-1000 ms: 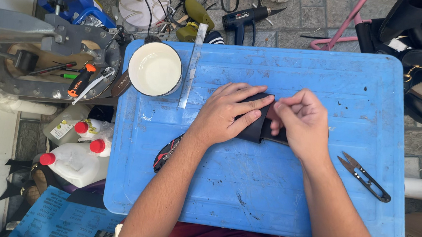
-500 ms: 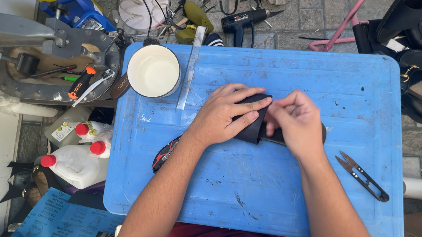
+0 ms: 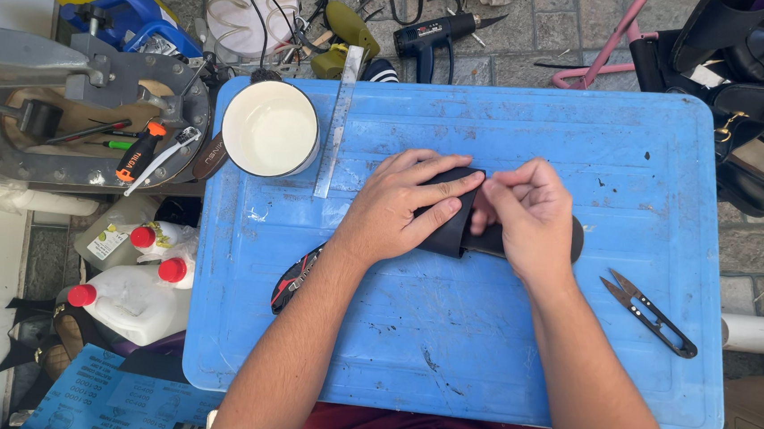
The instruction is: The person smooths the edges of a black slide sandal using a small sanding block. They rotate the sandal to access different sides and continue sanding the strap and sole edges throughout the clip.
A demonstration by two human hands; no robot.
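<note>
Blue plastic table [image 3: 479, 365] stands over paving, and at its middle we find a black leather piece [image 3: 449, 233] lying flat. Our left hand [image 3: 400, 209] presses on it with fingers spread; our right hand [image 3: 530, 214] has fingers closed, pinching its folded edge. Black thread snips [image 3: 649, 312] lie apart to the right, a white bowl [image 3: 271, 129] and metal ruler [image 3: 338, 122] upper left
</note>
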